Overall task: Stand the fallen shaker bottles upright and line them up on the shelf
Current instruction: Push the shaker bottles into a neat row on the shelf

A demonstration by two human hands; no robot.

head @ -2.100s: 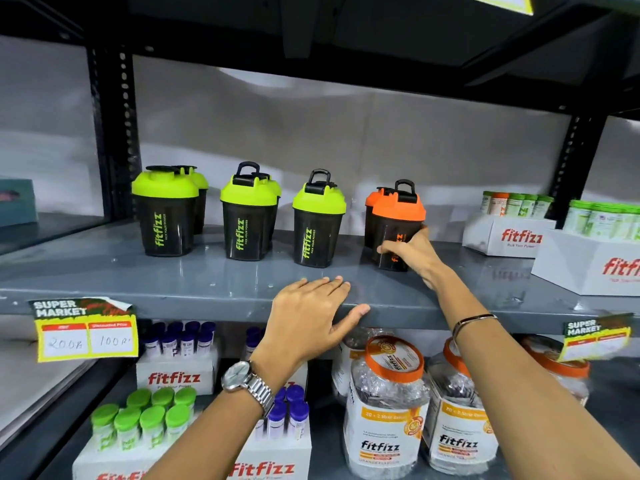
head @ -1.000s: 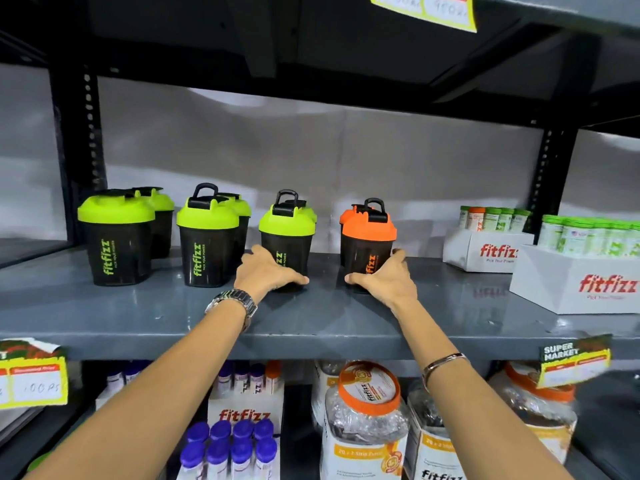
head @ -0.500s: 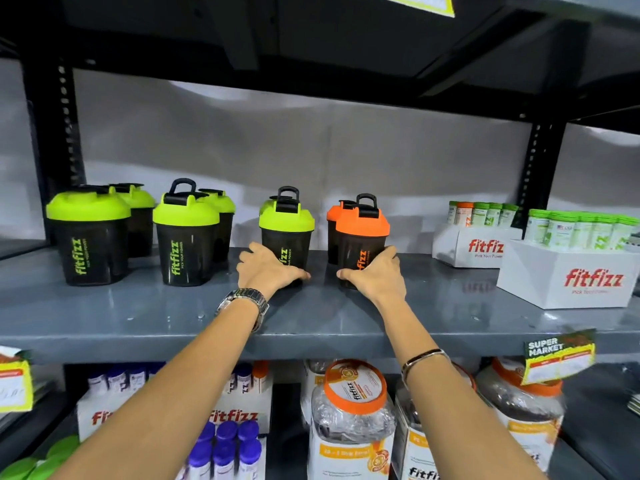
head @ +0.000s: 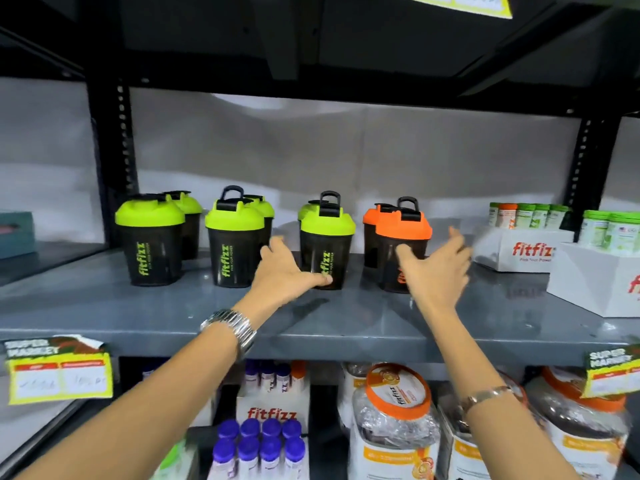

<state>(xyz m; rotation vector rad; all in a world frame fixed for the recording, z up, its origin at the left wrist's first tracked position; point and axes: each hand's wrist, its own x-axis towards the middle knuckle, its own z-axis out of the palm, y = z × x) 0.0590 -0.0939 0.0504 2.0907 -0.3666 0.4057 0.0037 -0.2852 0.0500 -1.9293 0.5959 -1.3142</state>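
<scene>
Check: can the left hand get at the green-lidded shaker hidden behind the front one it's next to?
Probably not directly. The left hand is open beside the front green shaker, which stands squarely before the rear shaker; only its lid edge shows. The gap on that side looks free for reaching around.

grey shelf (head: 104, 306) carries upright shaker bottles (head: 327, 244), white boxes (head: 519, 251)

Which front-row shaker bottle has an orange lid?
The rightmost front shaker bottle, by the right hand. Its lid is orange; the other three front bottles have green lids.
</scene>
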